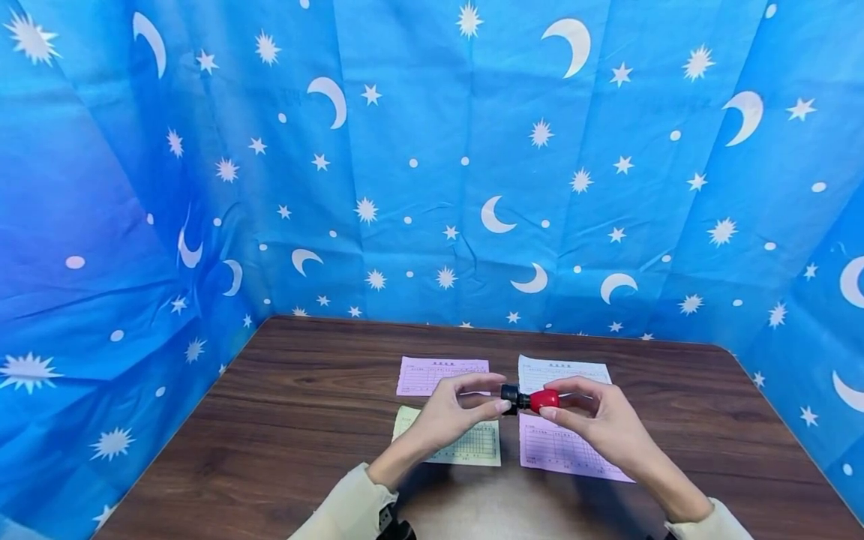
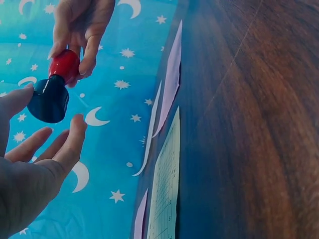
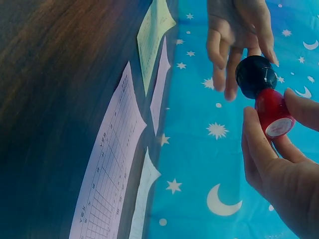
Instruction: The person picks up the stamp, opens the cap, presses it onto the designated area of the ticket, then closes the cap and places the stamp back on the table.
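A small stamp with a red handle [image 1: 544,400] and a black cap [image 1: 510,399] is held level above the table, its red end to the right. My right hand [image 1: 610,424] pinches the red handle between thumb and fingers; a round white label [image 3: 279,128] shows on its end. At the black cap is my left hand [image 1: 442,420], thumb and index finger around it. The left thumb [image 2: 19,101] touches the cap, while other left fingers [image 2: 67,149] spread away from it. Where the index finger meets the cap is partly hidden.
Under the hands lie four printed slips on the brown wooden table [image 1: 283,420]: purple [image 1: 432,375] back left, white [image 1: 563,367] back right, green [image 1: 472,450] front left, purple [image 1: 574,454] front right. A blue curtain [image 1: 418,187] with moons and stars surrounds the table's back and sides.
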